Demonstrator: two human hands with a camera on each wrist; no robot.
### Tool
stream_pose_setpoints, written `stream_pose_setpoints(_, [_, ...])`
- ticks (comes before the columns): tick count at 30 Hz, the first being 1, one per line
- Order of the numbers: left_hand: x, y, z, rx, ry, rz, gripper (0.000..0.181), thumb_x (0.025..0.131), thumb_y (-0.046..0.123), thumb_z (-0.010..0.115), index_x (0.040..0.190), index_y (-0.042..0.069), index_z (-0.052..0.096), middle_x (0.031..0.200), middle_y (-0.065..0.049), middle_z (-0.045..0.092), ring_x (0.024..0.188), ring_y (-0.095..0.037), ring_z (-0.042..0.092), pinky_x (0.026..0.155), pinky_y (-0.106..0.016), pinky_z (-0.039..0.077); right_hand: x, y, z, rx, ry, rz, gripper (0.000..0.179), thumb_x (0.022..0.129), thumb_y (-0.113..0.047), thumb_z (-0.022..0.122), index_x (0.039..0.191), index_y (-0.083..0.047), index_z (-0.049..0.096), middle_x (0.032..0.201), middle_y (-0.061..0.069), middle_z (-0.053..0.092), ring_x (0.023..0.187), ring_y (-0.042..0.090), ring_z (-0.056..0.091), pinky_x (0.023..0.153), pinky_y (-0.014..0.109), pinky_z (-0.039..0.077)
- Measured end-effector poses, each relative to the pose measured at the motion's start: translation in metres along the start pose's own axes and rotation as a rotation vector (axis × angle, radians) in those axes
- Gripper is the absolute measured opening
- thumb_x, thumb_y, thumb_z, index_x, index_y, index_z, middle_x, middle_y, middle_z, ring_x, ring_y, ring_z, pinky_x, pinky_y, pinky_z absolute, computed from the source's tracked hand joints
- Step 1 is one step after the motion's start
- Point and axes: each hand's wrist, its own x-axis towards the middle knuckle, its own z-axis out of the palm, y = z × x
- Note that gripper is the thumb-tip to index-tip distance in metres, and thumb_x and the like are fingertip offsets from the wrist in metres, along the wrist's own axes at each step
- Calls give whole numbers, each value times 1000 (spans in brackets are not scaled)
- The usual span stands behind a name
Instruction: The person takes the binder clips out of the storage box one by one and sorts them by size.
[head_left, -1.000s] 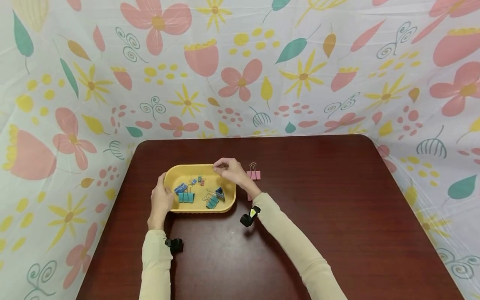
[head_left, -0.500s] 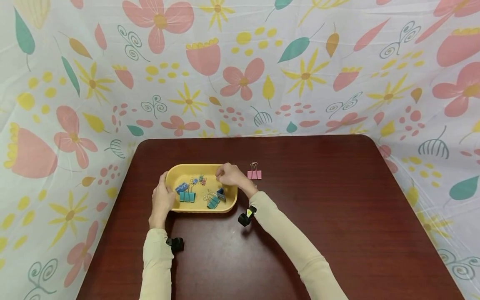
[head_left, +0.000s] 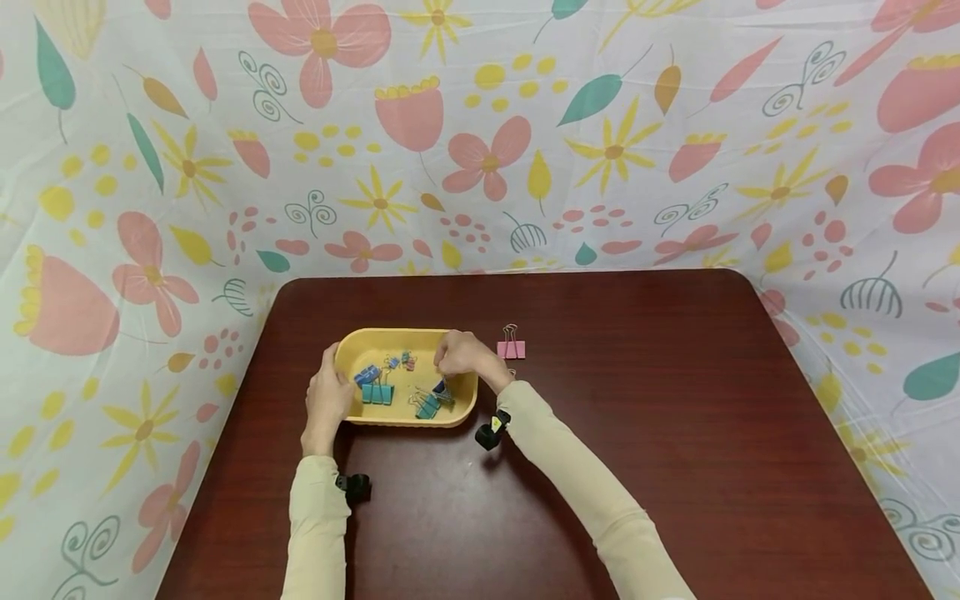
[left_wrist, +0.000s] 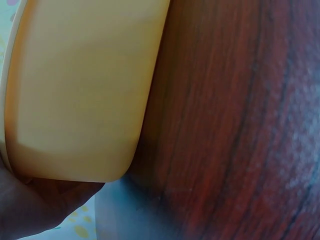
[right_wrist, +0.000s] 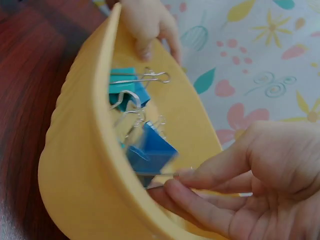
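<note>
A yellow plastic bin (head_left: 397, 422) stands on the table, seen on its long side in the right wrist view. My left hand (head_left: 327, 402) grips its left end, thumb over the rim. Inside the bin's right end, my right hand (head_left: 467, 356) pinches a wire handle of a blue binder clip (right_wrist: 155, 152) between thumb and fingers. Beside that clip lies a teal binder clip (head_left: 428, 407). Further left are another teal binder clip (head_left: 377, 394), a blue binder clip (head_left: 367, 375) and several small binder clips (head_left: 408, 361).
A pink binder clip (head_left: 511, 350) stands on the dark wooden table (head_left: 637, 417), right of the bin. Another wire handle (head_left: 512, 372) shows behind my right forearm, its body hidden. A flowered cloth (head_left: 480, 150) hangs behind the table.
My right hand has come down from the bin's far right rim into the bin and taken hold of the blue binder clip, which has shifted slightly. My left hand keeps its grip.
</note>
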Motion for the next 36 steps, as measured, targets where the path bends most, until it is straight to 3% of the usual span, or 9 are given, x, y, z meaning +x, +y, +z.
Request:
stream_pose_setpoints(3, [0,0,1,-1,3,4,56,104,8,38,159,17,31,134,-32,59,98,-46,63,79,-55,47,-4,1,-2,100,-18,-11,21,83,-3,70,103,-3,77,100,7,75,83,21,67,73,27,52])
stream_pose_setpoints(6, [0,-1,1,0,13,10,56,104,8,38,158,17,32,133,-32,59,97,-46,63,78,-55,47,-6,3,-3,232,-40,-35,14,85,-2,71,99,0,75,93,12,78,89,28,75,84,36,58])
stream_pose_setpoints(8, [0,-1,1,0,17,14,56,103,7,38,158,17,32,132,-32,60,96,-46,63,78,-55,47,-7,4,-3,310,-48,-51,10,86,-2,72,95,1,75,87,12,78,88,30,76,87,42,58])
stream_pose_setpoints(12, [0,-2,1,-3,13,17,56,104,8,38,158,17,31,131,-32,60,96,-45,63,78,-54,47,-6,9,-2,363,-46,-88,7,86,-3,73,93,0,75,83,9,77,83,29,76,86,46,58])
stream_pose_setpoints(17, [0,-3,2,-3,2,15,56,104,8,37,159,18,31,128,-32,61,90,-43,64,75,-51,46,-5,16,-2,514,-94,-123,10,86,1,75,96,5,75,86,16,77,77,27,75,88,57,56])
stream_pose_setpoints(20, [0,-2,1,-2,6,14,56,103,8,37,158,18,31,127,-33,61,89,-43,63,74,-51,46,-6,18,-4,598,-97,-150,13,87,2,75,98,8,75,88,20,77,73,22,73,85,57,56])
stream_pose_setpoints(27, [0,-2,0,-3,-5,18,57,104,7,36,159,18,29,126,-34,61,87,-41,63,72,-49,46,-6,21,-5,699,40,-168,14,91,-6,75,100,4,77,89,16,77,73,17,72,76,39,61])
stream_pose_setpoints(36, [0,-2,1,-21,-7,50,58,102,3,36,159,12,28,124,-35,61,81,-37,61,70,-45,47,-8,18,-12,706,277,-230,22,94,-20,74,105,-2,77,88,13,77,78,22,73,84,59,56])
